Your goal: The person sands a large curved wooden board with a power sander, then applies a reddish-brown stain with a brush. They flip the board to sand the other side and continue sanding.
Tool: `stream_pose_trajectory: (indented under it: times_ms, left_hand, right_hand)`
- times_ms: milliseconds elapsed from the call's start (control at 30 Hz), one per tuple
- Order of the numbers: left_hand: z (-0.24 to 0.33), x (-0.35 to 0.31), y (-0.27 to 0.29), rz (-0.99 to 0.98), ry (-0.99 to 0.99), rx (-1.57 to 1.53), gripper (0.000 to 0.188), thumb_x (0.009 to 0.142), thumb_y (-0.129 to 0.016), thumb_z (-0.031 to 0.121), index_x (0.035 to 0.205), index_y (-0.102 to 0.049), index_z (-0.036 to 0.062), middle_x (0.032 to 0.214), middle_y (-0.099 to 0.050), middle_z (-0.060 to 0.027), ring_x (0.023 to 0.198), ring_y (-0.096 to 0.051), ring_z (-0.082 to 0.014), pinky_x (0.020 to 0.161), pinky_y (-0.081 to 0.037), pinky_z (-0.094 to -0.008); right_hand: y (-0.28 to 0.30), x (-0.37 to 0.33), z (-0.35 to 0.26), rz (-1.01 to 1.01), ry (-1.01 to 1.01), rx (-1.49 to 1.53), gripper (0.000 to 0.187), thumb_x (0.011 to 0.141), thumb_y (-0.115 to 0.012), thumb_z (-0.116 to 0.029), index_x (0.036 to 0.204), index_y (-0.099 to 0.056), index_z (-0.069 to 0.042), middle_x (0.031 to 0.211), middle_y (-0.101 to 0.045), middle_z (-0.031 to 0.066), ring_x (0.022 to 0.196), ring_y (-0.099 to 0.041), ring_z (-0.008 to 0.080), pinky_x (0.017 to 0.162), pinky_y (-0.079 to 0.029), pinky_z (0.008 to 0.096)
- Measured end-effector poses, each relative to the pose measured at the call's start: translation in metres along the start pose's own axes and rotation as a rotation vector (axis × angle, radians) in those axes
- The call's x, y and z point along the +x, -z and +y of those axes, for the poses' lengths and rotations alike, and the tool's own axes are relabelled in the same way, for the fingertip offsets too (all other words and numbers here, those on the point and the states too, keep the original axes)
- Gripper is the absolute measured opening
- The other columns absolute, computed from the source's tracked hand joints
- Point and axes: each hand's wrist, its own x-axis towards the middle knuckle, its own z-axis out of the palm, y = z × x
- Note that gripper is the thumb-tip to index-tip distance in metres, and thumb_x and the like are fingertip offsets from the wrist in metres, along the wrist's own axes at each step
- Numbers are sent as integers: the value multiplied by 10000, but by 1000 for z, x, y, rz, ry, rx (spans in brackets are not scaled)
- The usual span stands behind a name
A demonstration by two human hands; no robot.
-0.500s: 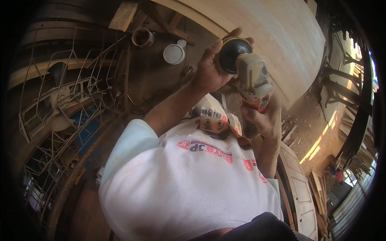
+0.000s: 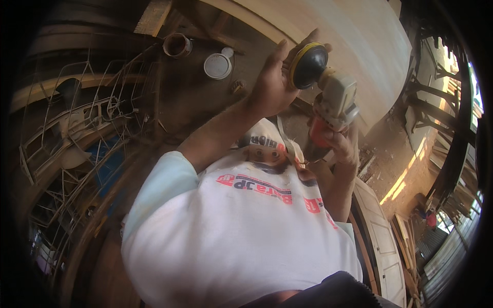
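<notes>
I hold a power sander (image 2: 336, 100) up in front of my chest; it has a grey head and a red grip. Its round black pad (image 2: 308, 65) has a yellow rim and faces me. My left hand (image 2: 269, 90) cups the pad from the left, thumb up and fingertips curling over its top edge. My right hand (image 2: 343, 146) is closed around the red grip below the head. My white printed T-shirt (image 2: 231, 231) fills the lower middle of the view.
A large pale wooden board (image 2: 354, 36) lies beyond the tool. On the dusty ground sit a white round lid (image 2: 217, 66) and a brown can (image 2: 177, 45). Bent wire frames (image 2: 77, 149) stand at left. A white panelled door (image 2: 380, 231) lies at lower right.
The sander and both hands sit slightly higher. My left thumb has straightened beside the pad.
</notes>
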Motion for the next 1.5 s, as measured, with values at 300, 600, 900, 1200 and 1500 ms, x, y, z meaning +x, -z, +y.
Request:
stream_pose_trajectory:
  times_ms: [300,600,900,1200,1500]
  left_hand:
    - [11,53,-42,-33,69,661,559,1097,-470,320,1537,-422,-22,1347,-614,-129,1165,-639,-192,987,-539,-333]
    - [-4,74,-10,-16,94,575,494,1037,-649,256,1435,-533,-14,1264,-678,-89,1140,-660,-151,983,-557,-317]
    - [-24,68,-2,36,2,478,483,1006,-700,203,1410,-553,-16,1187,-706,-114,1026,-683,-152,878,-568,-290]
    - [-27,55,0,-17,60,450,459,1040,-648,208,1426,-553,-22,1221,-699,-85,1073,-668,-117,922,-548,-271]
    - [-23,45,-20,-3,20,411,454,1054,-612,176,1459,-528,-12,1238,-691,-76,1126,-649,-122,957,-536,-269]
  right_hand:
    - [70,34,24,-200,158,533,889,796,-748,-527,1438,-443,6,1171,-617,205,887,-658,252,664,-603,396]
    - [67,43,32,-188,274,596,793,945,-576,-608,1433,-429,0,1060,-583,209,629,-597,221,529,-537,358]
    - [57,42,37,-219,220,742,793,940,-607,-591,1458,-405,-24,1041,-585,201,636,-605,215,523,-532,363]
    - [61,25,34,-162,204,634,819,853,-717,-530,1411,-456,10,1181,-616,224,871,-675,284,618,-599,424]
    - [53,18,29,-17,232,458,877,853,-719,-519,1453,-401,35,1260,-559,249,871,-661,257,657,-596,400]
